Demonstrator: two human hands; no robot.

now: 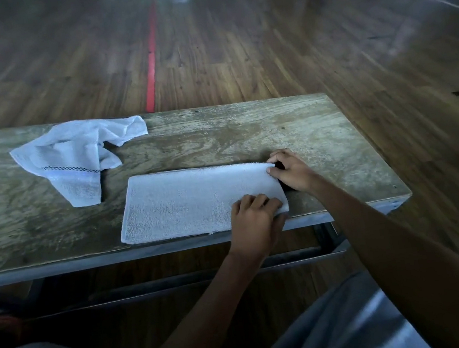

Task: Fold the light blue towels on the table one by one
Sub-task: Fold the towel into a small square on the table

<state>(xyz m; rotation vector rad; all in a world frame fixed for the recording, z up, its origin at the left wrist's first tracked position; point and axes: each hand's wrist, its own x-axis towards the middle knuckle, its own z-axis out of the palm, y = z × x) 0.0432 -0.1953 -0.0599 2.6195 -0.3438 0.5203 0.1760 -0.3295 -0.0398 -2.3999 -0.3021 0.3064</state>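
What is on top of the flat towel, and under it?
On top: fingers of the left hand and right hand, at its right corners. Under the towel: the table; anything else is covered.

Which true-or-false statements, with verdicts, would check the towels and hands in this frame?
1. The left hand and the right hand both grip the right end of the flat, folded light blue towel. True.
2. The crumpled light blue towel with a dark checked stripe lies far left on the worn wooden table. True.
3. The two towels overlap. False: bare wood separates them.
4. The left hand rests on the crumpled towel. False: it grips the flat towel's near right corner.
5. A red line crosses the tabletop. False: the red line runs along the wooden floor.
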